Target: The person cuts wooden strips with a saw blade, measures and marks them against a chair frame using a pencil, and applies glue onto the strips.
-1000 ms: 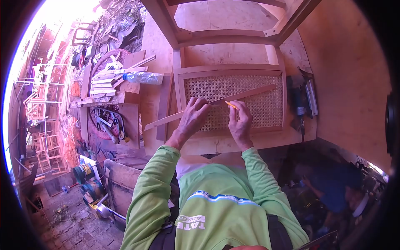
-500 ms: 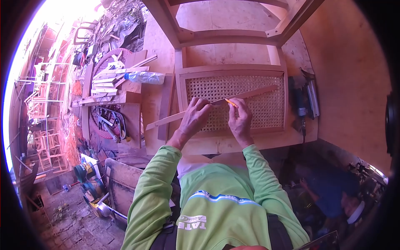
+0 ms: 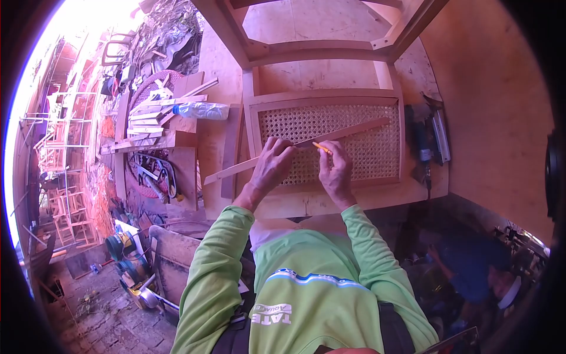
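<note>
My left hand point(image 3: 274, 162) is closed around the middle of a thin wooden strip point(image 3: 233, 170), which slants from lower left to upper right. In my right hand point(image 3: 336, 171) a yellow pencil point(image 3: 322, 147) is pinched, its tip close to the strip; whether it touches, I cannot tell. Below the strip lies a woven cane panel point(image 3: 371, 156) set in a wooden chair frame point(image 3: 254, 131). The frame's legs rise toward the far side. My left fingers hide part of the strip.
A plastic bottle point(image 3: 203, 110), wood offcuts point(image 3: 146, 124) and a hand saw point(image 3: 154, 177) lie to the left. A power tool point(image 3: 424, 141) rests right of the frame on the plywood table point(image 3: 295, 207). Another person point(image 3: 471, 259) is low at the right.
My right hand and the pencil have shifted slightly left along the strip. My left hand keeps its hold, and the whole view has moved a little.
</note>
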The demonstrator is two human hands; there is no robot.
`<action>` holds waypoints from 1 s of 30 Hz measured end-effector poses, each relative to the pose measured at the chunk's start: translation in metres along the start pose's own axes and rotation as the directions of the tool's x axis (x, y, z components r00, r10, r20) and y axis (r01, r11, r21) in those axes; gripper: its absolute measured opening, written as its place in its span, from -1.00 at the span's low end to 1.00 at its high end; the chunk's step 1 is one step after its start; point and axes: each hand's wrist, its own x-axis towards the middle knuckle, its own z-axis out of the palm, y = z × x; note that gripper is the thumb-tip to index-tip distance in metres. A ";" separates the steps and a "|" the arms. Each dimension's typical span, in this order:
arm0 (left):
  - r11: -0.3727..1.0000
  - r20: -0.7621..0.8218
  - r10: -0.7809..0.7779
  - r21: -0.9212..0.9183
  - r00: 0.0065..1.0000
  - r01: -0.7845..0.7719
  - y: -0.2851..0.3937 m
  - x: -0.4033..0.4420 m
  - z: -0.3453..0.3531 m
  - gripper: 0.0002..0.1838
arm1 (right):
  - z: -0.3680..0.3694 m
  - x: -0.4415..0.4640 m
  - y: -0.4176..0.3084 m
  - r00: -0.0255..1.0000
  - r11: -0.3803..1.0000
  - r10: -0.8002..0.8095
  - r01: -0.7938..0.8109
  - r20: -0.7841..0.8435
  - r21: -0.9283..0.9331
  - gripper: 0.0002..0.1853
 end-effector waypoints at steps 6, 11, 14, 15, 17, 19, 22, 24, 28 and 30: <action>1.000 -0.008 -0.014 -0.008 1.000 0.014 -0.001 -0.003 0.002 -0.69 | 0.003 -0.026 -0.005 0.996 0.999 0.017 -0.019 0.085 0.026 -0.85; 1.000 0.014 -0.020 0.010 1.000 0.019 0.000 -0.001 -0.003 -0.67 | -0.029 -0.042 -0.010 1.000 0.997 -0.023 0.023 -0.003 0.068 -0.96; 0.999 -0.033 -0.029 0.037 0.999 0.031 0.010 0.003 -0.012 -0.75 | -0.065 -0.051 0.003 0.983 0.964 0.185 -0.180 -0.011 0.194 -0.90; 0.999 -0.030 -0.028 0.038 0.999 0.029 0.014 0.006 -0.018 -0.75 | -0.079 -0.053 0.010 0.982 0.964 0.187 -0.181 -0.013 0.196 -0.90; 0.997 -0.127 -0.071 0.027 0.989 0.075 0.024 0.014 -0.034 -0.63 | -0.107 -0.059 0.025 0.975 0.972 0.222 -0.222 0.018 0.072 -0.78; 0.997 -0.157 -0.069 0.024 0.985 0.074 0.038 0.020 -0.050 -0.63 | -0.136 -0.067 0.032 0.944 0.943 0.331 -0.331 0.013 0.040 -0.77; 1.000 0.005 -0.019 0.017 1.000 0.019 0.055 0.007 -0.046 -0.72 | -0.155 -0.066 0.035 0.901 0.902 0.430 -0.432 -0.054 -0.014 -0.76; 1.000 0.069 0.004 -0.017 0.998 -0.003 0.071 -0.003 -0.028 -0.71 | -0.161 -0.070 0.048 0.897 0.903 0.424 -0.430 -0.123 -0.018 -0.74; 0.997 0.150 -0.003 -0.078 0.989 0.015 0.076 -0.016 0.016 -0.67 | -0.160 -0.070 0.059 0.958 0.942 0.269 -0.282 -0.097 -0.182 -0.71; 0.998 0.155 -0.020 -0.063 0.988 0.030 0.071 -0.018 0.026 -0.65 | -0.159 -0.064 0.048 0.938 0.926 0.345 -0.335 0.031 -0.174 -0.70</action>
